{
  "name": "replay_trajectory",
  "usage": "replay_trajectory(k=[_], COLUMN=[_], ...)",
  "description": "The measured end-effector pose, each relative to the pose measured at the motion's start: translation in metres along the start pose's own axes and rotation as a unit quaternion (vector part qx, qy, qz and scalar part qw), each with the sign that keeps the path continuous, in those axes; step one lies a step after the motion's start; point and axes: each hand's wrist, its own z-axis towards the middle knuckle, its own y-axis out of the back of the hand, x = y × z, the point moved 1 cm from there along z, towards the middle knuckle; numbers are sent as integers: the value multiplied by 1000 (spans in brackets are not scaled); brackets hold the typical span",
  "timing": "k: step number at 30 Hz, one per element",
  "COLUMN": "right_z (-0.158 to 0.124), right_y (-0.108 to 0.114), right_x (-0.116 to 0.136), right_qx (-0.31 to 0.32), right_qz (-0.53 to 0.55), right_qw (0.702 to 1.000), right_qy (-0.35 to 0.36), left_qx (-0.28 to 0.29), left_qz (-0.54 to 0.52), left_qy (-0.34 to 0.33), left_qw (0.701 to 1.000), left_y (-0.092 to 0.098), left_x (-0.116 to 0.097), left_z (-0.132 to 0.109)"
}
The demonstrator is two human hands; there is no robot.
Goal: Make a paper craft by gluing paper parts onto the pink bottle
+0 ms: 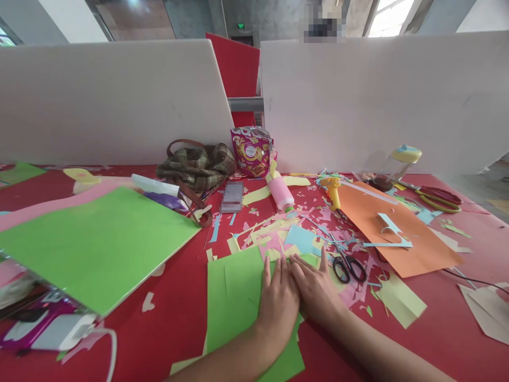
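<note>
A sheet of green paper [234, 297] lies on the red table in front of me, its far edge next to colourful scraps. My left hand [278, 297] rests flat on its right part, fingers stretched out and pointing away from me. Close against it, my right hand [320, 289] presses at the sheet's far right edge with fingers extended; one finger is raised a little. What lies directly under both palms is hidden. Just right of my right hand are black-handled scissors [349, 269]. Beyond my fingertips is a piece of light blue paper [303, 240].
A stack of green sheets [103, 239] lies at left, orange paper [397, 228] at right. Farther back are a yellow glue gun [333, 192], a pink bottle [280, 192], a snack bag [252, 153], a plaid bag [196, 165], a lidded jar [397, 165] and red-and-green-handled shears [439, 197].
</note>
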Motion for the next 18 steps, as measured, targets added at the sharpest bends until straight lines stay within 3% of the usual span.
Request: replay_trajectory(k=[14, 18], right_z=[-4, -6], right_y=[-1, -4], right_x=[-1, -4], right_qx=[73, 63], right_qz=[-79, -73], right_qw=[994, 995], right_qy=[-27, -26], left_qx=[-14, -10], left_qz=[-3, -4], left_qy=[10, 6], left_qw=[1000, 1000], left_y=[3, 1], left_x=[1, 0], left_z=[0, -1])
